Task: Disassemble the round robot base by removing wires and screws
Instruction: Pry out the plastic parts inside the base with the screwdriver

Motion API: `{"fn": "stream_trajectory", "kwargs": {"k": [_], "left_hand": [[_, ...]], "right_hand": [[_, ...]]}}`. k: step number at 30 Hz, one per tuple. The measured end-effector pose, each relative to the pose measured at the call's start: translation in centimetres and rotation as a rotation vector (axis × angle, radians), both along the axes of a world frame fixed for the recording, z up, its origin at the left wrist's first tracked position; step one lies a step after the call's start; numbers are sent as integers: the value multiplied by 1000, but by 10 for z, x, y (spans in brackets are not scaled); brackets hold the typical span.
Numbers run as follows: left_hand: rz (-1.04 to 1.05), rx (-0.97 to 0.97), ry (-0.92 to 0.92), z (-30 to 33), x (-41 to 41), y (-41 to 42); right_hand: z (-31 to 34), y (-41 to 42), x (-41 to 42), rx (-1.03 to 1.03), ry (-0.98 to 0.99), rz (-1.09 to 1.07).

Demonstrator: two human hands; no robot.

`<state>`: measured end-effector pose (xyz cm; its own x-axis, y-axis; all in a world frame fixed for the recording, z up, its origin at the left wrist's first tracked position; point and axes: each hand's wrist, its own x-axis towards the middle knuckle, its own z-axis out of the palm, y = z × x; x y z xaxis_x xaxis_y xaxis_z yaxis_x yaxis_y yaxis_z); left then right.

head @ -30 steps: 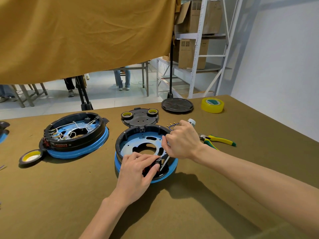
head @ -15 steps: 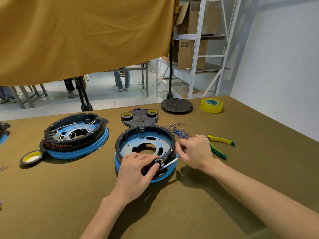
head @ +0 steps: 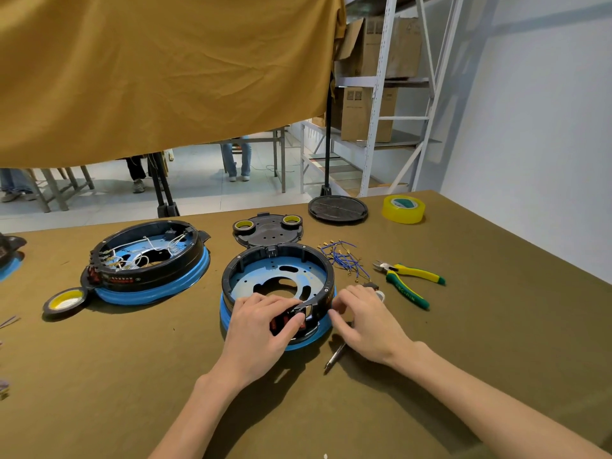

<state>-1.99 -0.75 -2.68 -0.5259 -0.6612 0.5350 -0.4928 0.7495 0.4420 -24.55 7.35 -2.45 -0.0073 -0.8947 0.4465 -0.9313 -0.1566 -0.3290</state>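
Olive-brown cloth-covered worktable [head: 463,376] under a hanging mustard drape. Nearest, slim metal-tipped screwdriver [head: 334,356] now lying on the cloth, let go within the last second; right hand [head: 367,323] lowered beside it, fingers loosely bent, gripping nothing. Probably a switch from tool work to pulling by hand. Left hand [head: 261,326] curled round a red-and-black switch block [head: 284,321] at the near rim. Round black-and-blue robot base [head: 281,276] mid-table, already wire-free. Further right, loose blue wires [head: 341,258], yellow-green cutters [head: 407,281].

Yellow tape roll [head: 403,209] far right, yellow-green cutters [head: 409,281] nearby, black round lid [head: 337,209], 2nd wired base [head: 145,260] left.
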Motion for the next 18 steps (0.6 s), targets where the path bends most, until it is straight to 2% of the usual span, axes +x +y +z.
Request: {"fn": "stream_trajectory", "kwargs": {"k": [3, 7, 10, 18], "left_hand": [[1, 0, -11, 0, -1, 0], [-13, 4, -21, 0, 2, -3], [-29, 14, -13, 0, 3, -5], [-70, -23, -3, -6, 6, -9]], "right_hand": [[10, 4, 25, 30, -76, 62], [17, 4, 50, -9, 55, 41], [19, 2, 58, -49, 78, 25], [20, 15, 64, -44, -67, 41]]}}
